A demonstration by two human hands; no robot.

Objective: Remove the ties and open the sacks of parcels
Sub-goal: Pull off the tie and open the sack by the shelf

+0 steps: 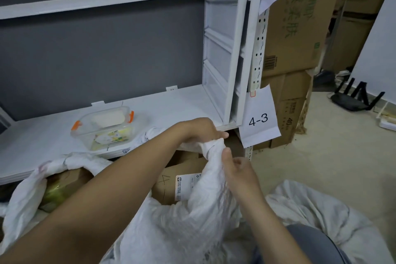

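A white woven sack (192, 216) stands in front of me with its neck (212, 152) bunched tight. My left hand (199, 130) grips the top of the bunched neck from above. Just below it, my right hand (235, 169) pinches the neck with thumb and fingers. The tie itself is too small to make out among the folds. A second white sack (27, 191) lies at the left with its mouth open, showing a greenish parcel (55, 193) inside.
A white shelf (171, 103) holds a clear plastic box with orange clips (105, 128). A paper label "4-3" (258, 119) hangs on the shelf post. Cardboard boxes (289, 49) stack at the right, and another box (177, 178) sits under the shelf. A black router (353, 100) lies on the floor.
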